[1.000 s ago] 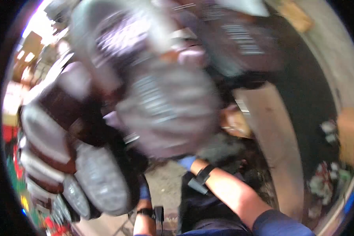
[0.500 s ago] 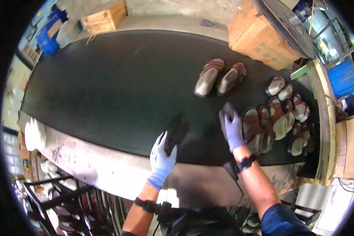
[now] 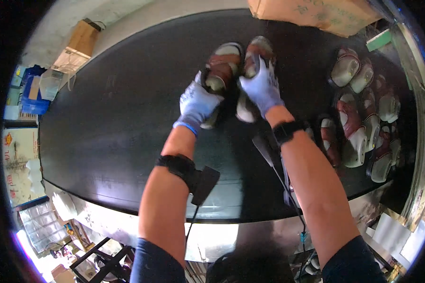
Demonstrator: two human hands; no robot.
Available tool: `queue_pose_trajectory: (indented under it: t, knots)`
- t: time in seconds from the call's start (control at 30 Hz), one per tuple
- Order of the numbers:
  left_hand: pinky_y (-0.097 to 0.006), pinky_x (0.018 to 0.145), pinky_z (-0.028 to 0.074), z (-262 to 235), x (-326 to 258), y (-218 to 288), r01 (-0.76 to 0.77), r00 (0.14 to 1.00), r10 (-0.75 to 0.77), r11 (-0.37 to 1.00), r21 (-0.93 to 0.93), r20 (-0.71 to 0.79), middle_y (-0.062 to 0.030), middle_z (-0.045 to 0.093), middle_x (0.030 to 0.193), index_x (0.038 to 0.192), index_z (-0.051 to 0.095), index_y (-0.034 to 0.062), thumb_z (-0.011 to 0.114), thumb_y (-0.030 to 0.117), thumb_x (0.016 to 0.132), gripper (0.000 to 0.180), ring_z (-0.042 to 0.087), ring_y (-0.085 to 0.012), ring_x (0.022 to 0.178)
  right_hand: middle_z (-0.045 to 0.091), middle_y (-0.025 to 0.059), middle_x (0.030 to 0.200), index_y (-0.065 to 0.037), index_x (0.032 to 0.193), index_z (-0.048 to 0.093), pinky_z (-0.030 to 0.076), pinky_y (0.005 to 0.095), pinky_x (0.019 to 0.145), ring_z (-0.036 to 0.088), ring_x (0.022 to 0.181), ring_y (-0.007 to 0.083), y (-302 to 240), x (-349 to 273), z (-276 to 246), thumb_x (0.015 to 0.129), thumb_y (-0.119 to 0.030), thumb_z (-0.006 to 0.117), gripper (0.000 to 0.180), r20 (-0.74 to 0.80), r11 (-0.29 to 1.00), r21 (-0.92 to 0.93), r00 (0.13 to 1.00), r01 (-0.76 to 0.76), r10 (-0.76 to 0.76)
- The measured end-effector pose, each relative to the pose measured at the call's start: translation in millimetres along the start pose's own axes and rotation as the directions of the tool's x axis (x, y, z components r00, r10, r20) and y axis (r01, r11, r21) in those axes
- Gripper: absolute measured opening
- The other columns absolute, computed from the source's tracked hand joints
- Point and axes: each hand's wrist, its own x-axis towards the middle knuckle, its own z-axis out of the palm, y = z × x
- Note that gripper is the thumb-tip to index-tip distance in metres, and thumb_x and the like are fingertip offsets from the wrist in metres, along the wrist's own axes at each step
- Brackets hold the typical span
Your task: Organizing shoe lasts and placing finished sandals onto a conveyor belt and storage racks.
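Two brown and white shoes lie side by side on the black table (image 3: 113,122). My left hand (image 3: 197,103), in a pale blue glove, grips the left shoe (image 3: 222,63) near its heel. My right hand (image 3: 262,87), gloved the same way, rests over the right shoe (image 3: 259,47) and holds it. Both forearms reach up from the lower edge, each with a black wrist strap and a cable.
Several more brown and white shoes (image 3: 363,118) are piled at the table's right end. A cardboard box (image 3: 316,14) stands at the far right, another box (image 3: 80,40) on the floor at the far left. Blue containers (image 3: 30,92) sit at the left. A metal rack (image 3: 99,254) shows below.
Both hands have reached forward from the table's near part to the pair of shoes and taken hold of them. One second ago, blurred shoes filled the view close to the camera.
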Motion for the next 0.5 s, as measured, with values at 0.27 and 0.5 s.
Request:
queue_pose_trajectory:
  t: [0.27, 0.5]
  knots:
    - [-0.044, 0.086, 0.047, 19.2, -287.6, -55.2, 0.178, 0.984, -0.177, 0.983, -0.051, 0.015, -0.0214, 0.054, 0.12, 0.138, 0.029, 0.0084, 0.073, 0.03, 0.062, 0.09, 0.056, -0.0377, 0.104, 0.025, 0.0275, 0.142, -0.008, 0.143, 0.019, 0.022, 0.0544, 0.107, 0.026, 0.131, 0.0421, 22.8, -300.1, -0.1, 0.071, -0.019, 0.071, 0.089, 0.189, 0.995, -0.082, 0.981, 0.057, -0.04]
    - [-0.039, 0.09, 0.048, 53.0, -525.3, -198.9, 0.13, 0.966, 0.016, 0.834, -0.536, 0.259, -0.0175, 0.053, 0.123, 0.136, 0.032, 0.0017, 0.077, 0.013, 0.065, 0.084, 0.057, -0.028, 0.106, 0.041, 0.0195, 0.135, -0.002, 0.141, 0.026, 0.035, 0.0422, 0.103, 0.044, 0.123, 0.0323, 27.1, -567.6, 12.1, 0.064, -0.011, 0.076, 0.092, 0.164, 0.899, 0.334, 0.957, -0.281, 0.239]
